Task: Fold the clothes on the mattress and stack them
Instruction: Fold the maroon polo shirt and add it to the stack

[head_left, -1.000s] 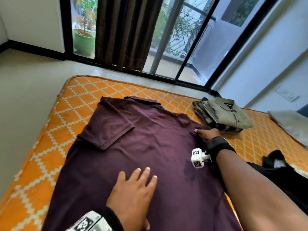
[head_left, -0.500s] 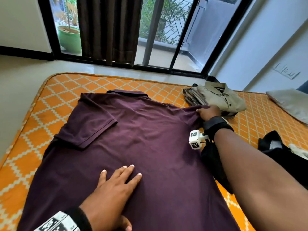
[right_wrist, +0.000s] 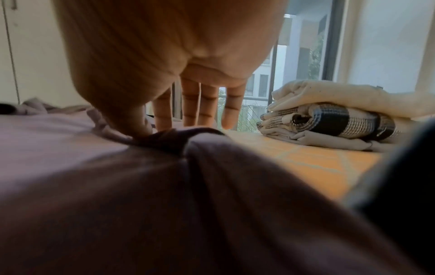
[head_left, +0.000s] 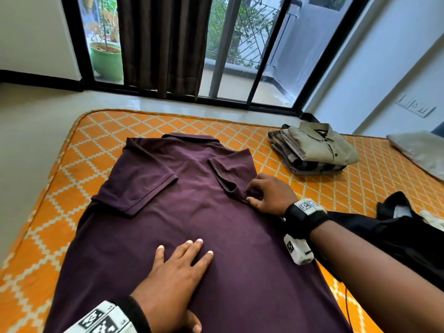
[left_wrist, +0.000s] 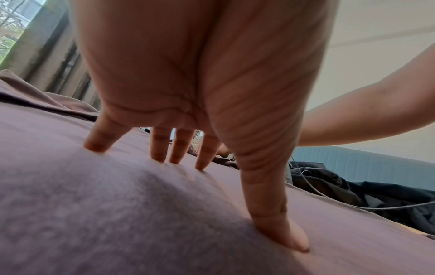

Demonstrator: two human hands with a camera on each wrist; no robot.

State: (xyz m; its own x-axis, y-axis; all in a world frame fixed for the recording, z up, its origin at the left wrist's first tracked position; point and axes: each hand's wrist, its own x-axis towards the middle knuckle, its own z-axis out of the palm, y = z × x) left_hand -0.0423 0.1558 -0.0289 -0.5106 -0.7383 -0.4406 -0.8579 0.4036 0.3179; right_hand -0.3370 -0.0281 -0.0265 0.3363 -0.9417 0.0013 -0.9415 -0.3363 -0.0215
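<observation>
1. bottom centre, the left hand (head_left: 173,275) presses with fingers spread flat on the dark maroon cotton polo shirt (head_left: 182,224), spread mid-frame on the orange diamond-patterned mattress (head_left: 72,164).
2. right of centre, the right hand (head_left: 269,195) pinches the folded-in sleeve (head_left: 230,174); a loose pinch could let it spring open.
3. upper right, the folded khaki stack (head_left: 317,150) waits.

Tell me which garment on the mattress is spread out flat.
The maroon polo shirt under both hands; the khaki shirt is folded on the stack, the black garment crumpled.

No words, brands or numbers can be read. The white wrist bands (head_left: 105,319) carry only black-and-white square code marks, not letters.
</observation>
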